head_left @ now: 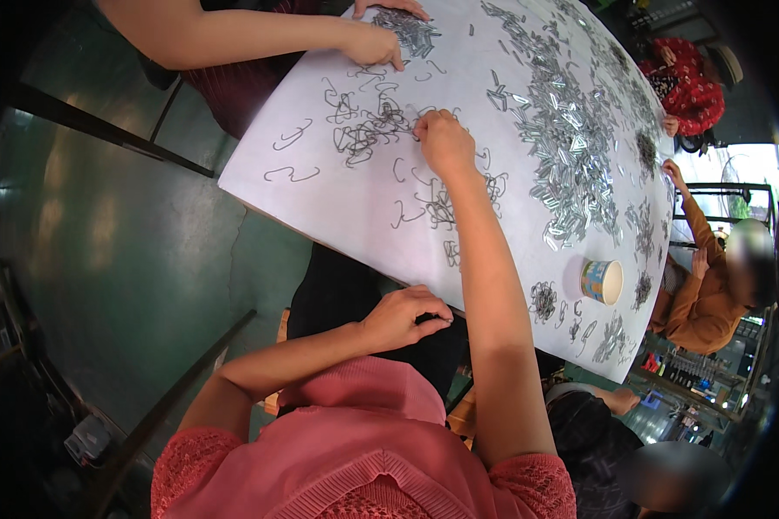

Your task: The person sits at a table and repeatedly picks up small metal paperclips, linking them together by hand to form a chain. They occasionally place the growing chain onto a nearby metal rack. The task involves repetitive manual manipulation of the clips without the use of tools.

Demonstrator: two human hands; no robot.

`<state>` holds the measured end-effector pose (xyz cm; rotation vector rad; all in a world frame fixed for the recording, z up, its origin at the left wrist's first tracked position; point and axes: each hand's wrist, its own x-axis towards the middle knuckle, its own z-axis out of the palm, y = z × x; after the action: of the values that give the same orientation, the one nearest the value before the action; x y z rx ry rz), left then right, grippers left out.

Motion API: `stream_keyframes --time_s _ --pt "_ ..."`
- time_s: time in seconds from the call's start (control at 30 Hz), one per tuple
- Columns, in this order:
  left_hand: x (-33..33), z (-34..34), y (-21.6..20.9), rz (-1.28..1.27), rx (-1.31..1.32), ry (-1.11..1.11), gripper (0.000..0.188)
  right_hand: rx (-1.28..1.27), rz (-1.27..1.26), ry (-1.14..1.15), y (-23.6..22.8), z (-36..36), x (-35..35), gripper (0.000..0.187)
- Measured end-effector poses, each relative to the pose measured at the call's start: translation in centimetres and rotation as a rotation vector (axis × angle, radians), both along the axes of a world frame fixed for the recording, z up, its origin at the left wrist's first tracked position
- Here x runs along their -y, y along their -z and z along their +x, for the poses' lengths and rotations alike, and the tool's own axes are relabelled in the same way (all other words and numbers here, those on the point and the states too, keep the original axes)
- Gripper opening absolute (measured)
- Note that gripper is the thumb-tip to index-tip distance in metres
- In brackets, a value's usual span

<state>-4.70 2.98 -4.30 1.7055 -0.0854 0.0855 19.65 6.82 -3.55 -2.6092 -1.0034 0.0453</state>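
Observation:
My right hand (pixel 446 145) reaches over the white tabletop (pixel 320 212), its fingers pinched at the edge of a loose pile of bent wire hooks (pixel 363 138). Whether a hook is between those fingertips is hidden. Under my right forearm lies a second cluster of wire hooks (pixel 441 206). My left hand (pixel 407 315) is held low by the table's near edge, above my lap. Its fingers are curled against the thumb, and what they hold, if anything, is too small to name.
A co-worker's hand (pixel 374 45) touches the table by a heap of small metal pieces (pixel 407 30). A large spread of shiny metal strips (pixel 571 147) covers the middle right. A paper cup (pixel 601 282) stands near the right corner. Other people sit along the right side.

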Motion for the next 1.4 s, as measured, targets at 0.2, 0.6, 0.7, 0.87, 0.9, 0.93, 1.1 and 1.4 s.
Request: stream_keyframes --time_s 0.2,0.6,0.7,0.87,0.9,0.93,1.1,1.4 --pt "0.2 -0.2 0.2 -0.032 0.001 -0.029 0.01 -0.362 0.423 0.095 -2.0 -2.1 7.0 0.01" --pt "1.2 0.2 -2.0 -0.013 -0.017 -0.108 0.018 -0.998 1.166 0.548 -6.9 -19.3 20.6 0.032" --pt "1.7 0.4 -2.0 0.009 0.012 -0.099 0.026 -0.978 1.253 0.569 -5.9 -20.8 21.0 0.029" --pt "3.1 0.3 -2.0 0.003 0.019 -0.094 0.03 -0.885 1.333 0.629 -5.2 -21.3 21.2 0.025" --pt "3.3 0.2 -2.0 0.003 0.031 -0.093 0.031 -0.859 1.332 0.636 -5.2 -21.4 21.3 0.024" --pt "3.5 0.2 -2.0 0.009 0.039 -0.086 0.032 -0.833 1.331 0.644 -5.2 -21.5 21.3 0.024" --pt "3.4 1.7 -2.7 0.14 0.306 -0.03 0.033 -0.609 1.411 0.529 -5.5 -22.6 21.8 0.024" --pt "6.2 17.2 -0.9 0.51 0.41 0.063 0.014 -0.415 1.38 0.443 -5.0 -22.9 23.8 0.025"
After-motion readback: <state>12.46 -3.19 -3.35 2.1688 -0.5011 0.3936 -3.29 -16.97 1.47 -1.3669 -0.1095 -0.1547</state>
